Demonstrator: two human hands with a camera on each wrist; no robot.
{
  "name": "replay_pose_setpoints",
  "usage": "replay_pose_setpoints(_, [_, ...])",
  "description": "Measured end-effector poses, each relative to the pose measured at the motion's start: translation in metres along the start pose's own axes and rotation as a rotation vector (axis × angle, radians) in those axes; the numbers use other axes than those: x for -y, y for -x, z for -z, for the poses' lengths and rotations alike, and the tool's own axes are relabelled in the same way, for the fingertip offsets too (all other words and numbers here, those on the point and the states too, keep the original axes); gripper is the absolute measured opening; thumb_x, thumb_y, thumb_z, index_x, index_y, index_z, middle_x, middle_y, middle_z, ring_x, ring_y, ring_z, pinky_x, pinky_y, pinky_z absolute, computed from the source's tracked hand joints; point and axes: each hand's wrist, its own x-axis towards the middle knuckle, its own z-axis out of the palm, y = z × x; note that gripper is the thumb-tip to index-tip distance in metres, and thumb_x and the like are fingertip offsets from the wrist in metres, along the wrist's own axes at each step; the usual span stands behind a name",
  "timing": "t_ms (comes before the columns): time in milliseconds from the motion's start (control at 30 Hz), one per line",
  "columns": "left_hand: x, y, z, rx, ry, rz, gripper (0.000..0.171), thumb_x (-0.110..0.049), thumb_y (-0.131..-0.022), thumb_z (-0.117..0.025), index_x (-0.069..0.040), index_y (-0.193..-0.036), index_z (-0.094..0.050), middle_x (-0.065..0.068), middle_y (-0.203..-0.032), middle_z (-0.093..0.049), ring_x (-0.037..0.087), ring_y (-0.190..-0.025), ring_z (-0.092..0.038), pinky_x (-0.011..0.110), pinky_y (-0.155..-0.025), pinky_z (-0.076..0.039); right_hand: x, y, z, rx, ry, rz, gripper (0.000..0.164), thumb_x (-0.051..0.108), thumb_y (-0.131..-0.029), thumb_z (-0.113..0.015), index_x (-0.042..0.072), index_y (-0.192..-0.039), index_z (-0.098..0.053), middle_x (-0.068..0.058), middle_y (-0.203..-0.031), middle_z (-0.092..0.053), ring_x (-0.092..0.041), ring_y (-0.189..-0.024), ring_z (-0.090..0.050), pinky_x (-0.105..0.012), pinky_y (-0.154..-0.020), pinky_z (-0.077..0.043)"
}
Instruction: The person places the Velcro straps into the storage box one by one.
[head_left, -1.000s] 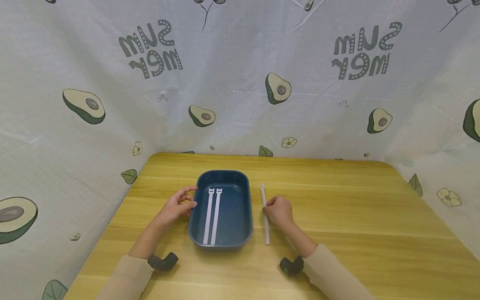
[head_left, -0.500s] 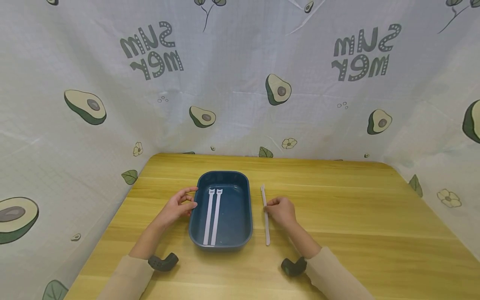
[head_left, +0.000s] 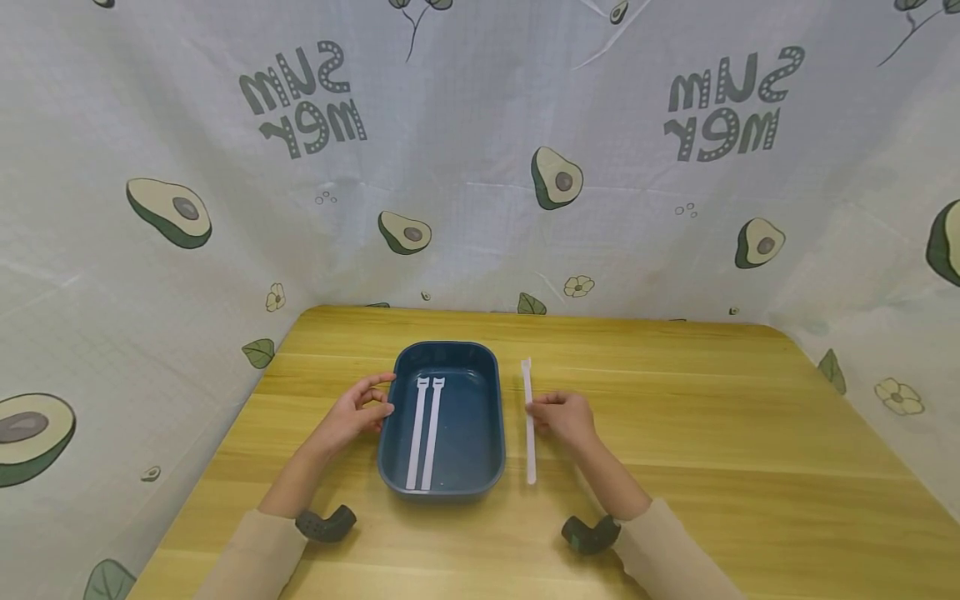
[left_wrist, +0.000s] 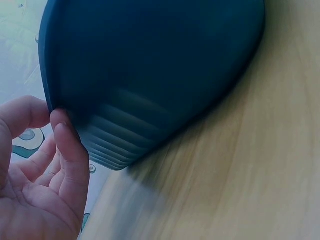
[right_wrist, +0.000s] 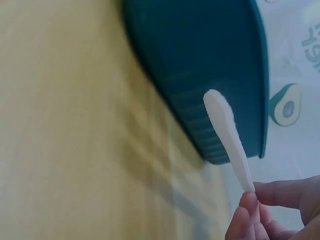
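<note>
My right hand [head_left: 566, 419] pinches a white hook-and-loop cable tie [head_left: 528, 379] near its middle, to the right of the dark blue tray [head_left: 467, 433]. The slotted head of the tie points to the far side. Seen from the right wrist, its rounded tail [right_wrist: 220, 112] stretches out past the thumb and fingertips, over the table. My left hand [head_left: 354, 410] holds the tray's left rim; the left wrist view shows thumb and finger pinching the rim [left_wrist: 47, 75]. Two more white cable ties [head_left: 423, 433] lie side by side inside the tray, along its left half.
The wooden table [head_left: 675, 425] extends far to the right of the tray. A white curtain [head_left: 480, 167] printed with avocados hangs behind it and along both sides. Each wrist wears a black camera mount [head_left: 326, 525].
The right hand has raised the cable tie slightly and shifted it toward the far side, turning its flat face up. The left hand and the tray stay put.
</note>
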Motion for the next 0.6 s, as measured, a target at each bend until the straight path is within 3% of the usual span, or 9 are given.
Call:
replay_pose_setpoints(300, [-0.001,0.0,0.0,-0.003,0.002,0.004,0.053,0.0,-0.094,-0.059,0.004,-0.142,-0.038,0.009,-0.095,-0.05,0.015,-0.071,-0.055,0.024,-0.062,-0.048,0.018,0.004,-0.004,0.031,-0.072,0.021,0.022,0.002,-0.087,-0.071,-0.012,-0.101,-0.064,-0.008,-0.078,-0.067,-0.012,-0.064,-0.062,-0.03,-0.066,-0.057])
replay_pose_setpoints(600, [-0.001,0.0,0.0,-0.002,0.004,0.005,0.053,-0.001,-0.094,-0.06,0.004,-0.142,-0.038,0.01,-0.096,-0.051,0.015,-0.071,-0.055,0.024,-0.062,-0.049,0.028,0.007,-0.014,0.07,-0.179,-0.021,0.027,0.002,-0.086,-0.071,-0.014,-0.105,-0.062,-0.005,-0.073,-0.065,-0.01,-0.061,-0.061,-0.027,-0.064,-0.056])
